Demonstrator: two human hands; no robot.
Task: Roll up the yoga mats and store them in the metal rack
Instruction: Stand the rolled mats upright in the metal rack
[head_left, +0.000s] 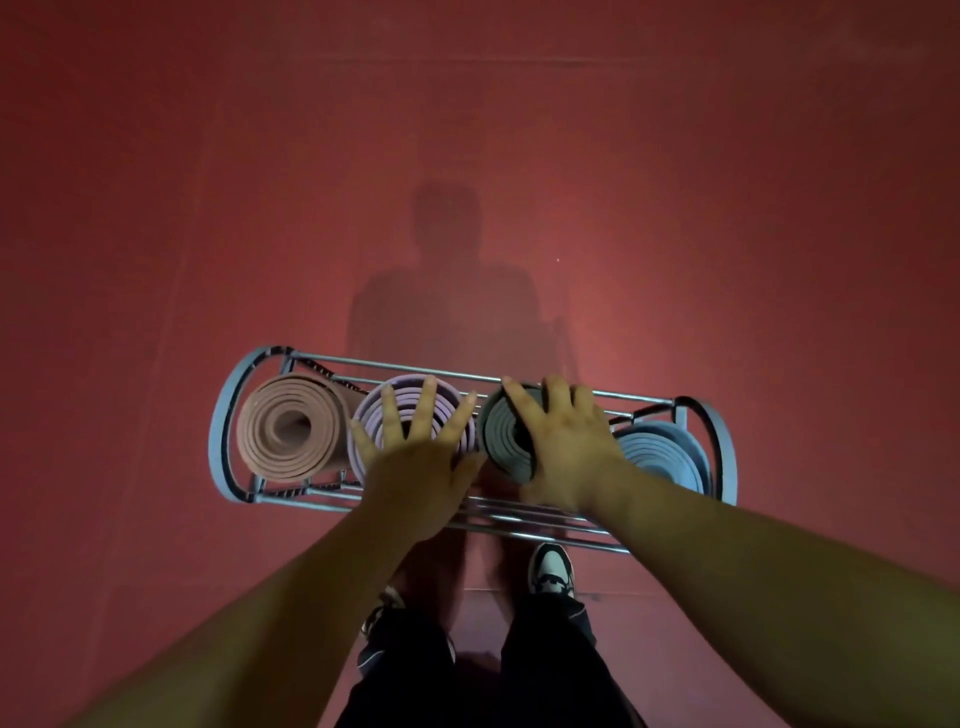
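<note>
1. While the person stands over it, the metal rack (218, 441) sits on the red floor (156, 208) just in front of their feet, its long side running left to right.
2. Four rolled yoga mats stand on end inside it in a row, spiral ends up: a pink mat (291, 426) at the left end, then a lilac mat (407, 410), a grey mat (501, 441) and a blue mat (660, 457) at the right end.
3. Each roll touches or nearly touches its neighbour.
4. The left hand (421, 462) lies flat on the top of the lilac mat, fingers straight and spread wide, gripping nothing.
5. The right hand (566, 441) rests on the top of the grey mat, its fingers laid across the roll towards the far rail; the thumb is hidden, so whether it hooks the roll cannot be told.
6. Both bare forearms reach in from the bottom corners.
7. Below the rack show black trousers (550, 665) and a black-and-white sneaker (551, 571).
8. The person's shadow (447, 291) falls on the floor beyond the rack.
</note>
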